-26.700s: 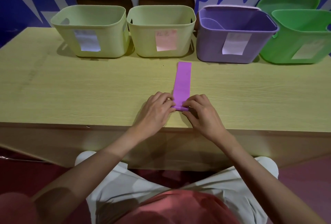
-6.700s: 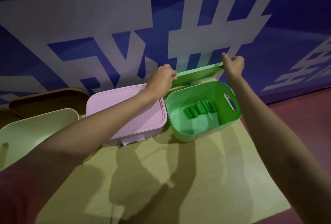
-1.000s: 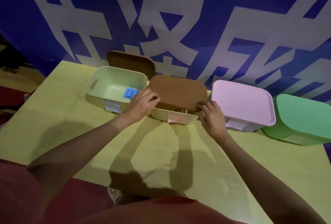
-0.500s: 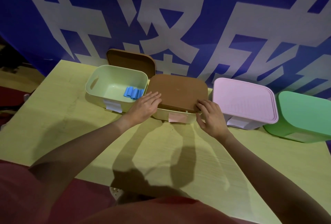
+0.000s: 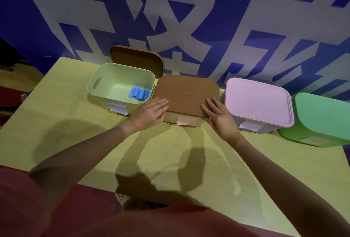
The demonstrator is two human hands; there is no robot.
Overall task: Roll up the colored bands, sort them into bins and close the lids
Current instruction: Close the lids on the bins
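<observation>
Backdrop [image 5: 189, 18]: blue wall with huge pale characters, filling the whole far side behind the bench.
Bench [image 5: 56, 123]: pale yellow-green wood grain, four bins lined up along its far edge, arm shadows falling across the middle.
Green bin [image 5: 322, 121]: far right, lid on, partly cut by the frame edge.
Pink bin [image 5: 258, 102]: second from right, pink lid seated flat, a white label on its front wall.
Brown lid [image 5: 186, 94]: lying flat on top of the second bin from the left, covering it; only a strip of that bin's pale front wall and a pink label show beneath.
Open bin [image 5: 98, 92]: leftmost, pale green, no lid on it, a white label on the front, just beside the covered one.
Spare brown lid [image 5: 136, 58]: propped upright against the wall behind the open bin.
Left hand [image 5: 149, 113]: grip spread, fingers straight and together, pressing on the near left corner of the brown lid.
Right hand [image 5: 219, 115]: grip spread too, fingers flat on the near right corner of the same lid, thumb down along the front edge.
Blue bands [image 5: 139, 93]: rolled, a small cluster on the floor of the open bin, toward its right wall.
</observation>
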